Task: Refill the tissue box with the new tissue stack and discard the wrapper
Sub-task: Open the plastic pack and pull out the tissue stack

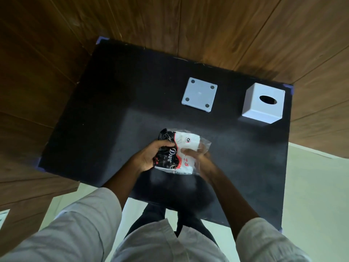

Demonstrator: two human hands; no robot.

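Note:
A pack of tissues in a black, white and red plastic wrapper (186,146) is held above the near middle of the black table (122,103). My left hand (151,156) grips its dark left end. My right hand (200,157) is blurred and reaches into the wrapper's clear right end, fingers on the white tissue stack. The white cube tissue box cover (263,103) with an oval slot on top stands at the far right. Its flat white base plate (199,94), with a round pad at each corner, lies to the left of the cover.
Wooden panelled walls surround the table at the back and left. A pale floor shows on the right and near side. The table's edges carry purple tape at the corners. My legs are under the near edge.

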